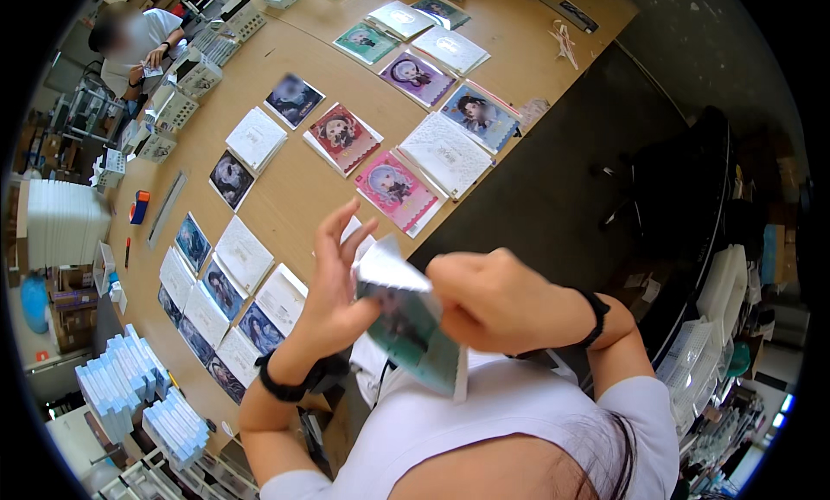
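Observation:
A stack of green illustrated cards (415, 357) is tilted up close in front of my chest, with a white sheet (393, 262) standing out at its top. My left hand (333, 284) grips its left side, thumb across the printed face and a couple of fingers stretched upward. At the upper right edge my right hand (493, 297) is curled into a fist on the stack; its fingertips are hidden. Just beyond my hands a pink illustrated card pile (398, 189) lies on the table, beside a white patterned pile (445, 154).
More card piles lie in rows on the wooden table (294, 50), among them a red one (343, 138). A tape roll (139, 208) and a metal ruler (167, 208) lie at the left. Light-blue box stacks (121, 383) stand lower left. Another person (138, 46) works at the far left.

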`<action>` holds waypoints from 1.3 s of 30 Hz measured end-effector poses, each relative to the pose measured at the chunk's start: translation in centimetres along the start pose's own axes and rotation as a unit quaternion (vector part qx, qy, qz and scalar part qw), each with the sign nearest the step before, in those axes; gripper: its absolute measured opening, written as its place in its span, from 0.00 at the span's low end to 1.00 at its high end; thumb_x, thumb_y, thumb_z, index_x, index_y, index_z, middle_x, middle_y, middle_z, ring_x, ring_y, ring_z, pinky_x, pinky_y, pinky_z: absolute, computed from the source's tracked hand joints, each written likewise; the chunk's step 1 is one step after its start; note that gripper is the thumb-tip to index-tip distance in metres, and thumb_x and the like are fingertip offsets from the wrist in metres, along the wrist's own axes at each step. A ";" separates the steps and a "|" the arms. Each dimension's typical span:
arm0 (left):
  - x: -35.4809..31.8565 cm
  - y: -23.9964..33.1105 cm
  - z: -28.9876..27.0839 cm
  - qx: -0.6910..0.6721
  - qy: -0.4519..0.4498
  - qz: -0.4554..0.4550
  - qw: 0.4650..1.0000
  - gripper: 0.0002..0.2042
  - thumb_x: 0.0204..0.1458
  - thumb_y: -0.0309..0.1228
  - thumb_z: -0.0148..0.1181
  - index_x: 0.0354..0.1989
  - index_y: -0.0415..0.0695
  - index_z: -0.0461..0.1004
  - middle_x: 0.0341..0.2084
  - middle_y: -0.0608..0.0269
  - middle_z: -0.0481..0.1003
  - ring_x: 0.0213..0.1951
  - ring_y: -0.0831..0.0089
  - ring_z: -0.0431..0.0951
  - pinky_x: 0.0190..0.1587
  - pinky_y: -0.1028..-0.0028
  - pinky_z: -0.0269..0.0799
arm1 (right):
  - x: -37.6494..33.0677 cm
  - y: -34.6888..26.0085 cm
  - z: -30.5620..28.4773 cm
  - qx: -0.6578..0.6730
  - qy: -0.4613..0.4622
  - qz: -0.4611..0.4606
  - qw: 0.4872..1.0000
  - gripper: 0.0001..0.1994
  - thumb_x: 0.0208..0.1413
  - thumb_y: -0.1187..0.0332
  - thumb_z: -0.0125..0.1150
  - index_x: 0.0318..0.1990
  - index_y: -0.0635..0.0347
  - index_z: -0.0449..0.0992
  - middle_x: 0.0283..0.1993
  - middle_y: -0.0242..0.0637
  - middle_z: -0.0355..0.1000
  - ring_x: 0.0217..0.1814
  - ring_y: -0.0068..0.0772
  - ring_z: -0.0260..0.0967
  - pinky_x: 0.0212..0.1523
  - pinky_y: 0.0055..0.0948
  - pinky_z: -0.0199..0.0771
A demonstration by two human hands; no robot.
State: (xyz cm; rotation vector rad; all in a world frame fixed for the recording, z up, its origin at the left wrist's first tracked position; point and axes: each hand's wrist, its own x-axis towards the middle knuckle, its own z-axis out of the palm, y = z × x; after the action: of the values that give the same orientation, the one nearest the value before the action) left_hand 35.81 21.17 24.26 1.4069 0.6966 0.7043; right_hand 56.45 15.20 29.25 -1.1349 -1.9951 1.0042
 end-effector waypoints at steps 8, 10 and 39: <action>9.3 -2.2 5.1 -0.073 -0.115 -0.183 0.974 0.37 0.39 0.15 0.43 0.64 0.41 0.45 0.49 0.56 0.64 0.52 0.73 0.64 0.54 0.74 0.60 | -2.2 6.6 -7.0 -0.130 0.127 0.045 0.982 0.08 0.38 0.82 0.51 0.26 0.62 0.59 0.18 0.45 0.61 0.22 0.52 0.62 0.22 0.37 0.62; 10.9 -2.4 6.2 -0.077 -0.117 -0.168 0.976 0.36 0.39 0.15 0.42 0.64 0.41 0.45 0.47 0.58 0.65 0.50 0.73 0.66 0.54 0.74 0.60 | -2.2 7.2 -8.8 -0.140 0.120 0.037 0.982 0.09 0.38 0.82 0.51 0.26 0.63 0.59 0.19 0.46 0.61 0.22 0.52 0.62 0.22 0.38 0.62; 25.5 -6.4 7.4 -0.320 0.277 -0.023 0.906 0.22 0.59 0.35 0.45 0.59 0.39 0.53 0.50 0.56 0.67 0.51 0.67 0.69 0.53 0.68 0.67 | 8.9 28.8 -26.1 0.185 -0.188 0.231 0.936 0.08 0.55 0.72 0.56 0.35 0.67 0.66 0.24 0.33 0.66 0.16 0.18 0.63 0.17 0.20 0.63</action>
State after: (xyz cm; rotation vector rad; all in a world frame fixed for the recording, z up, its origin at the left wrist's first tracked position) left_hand 57.61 36.35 17.78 0.5749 0.8283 1.1885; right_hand 85.43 40.91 19.61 -1.2938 -1.7240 1.8749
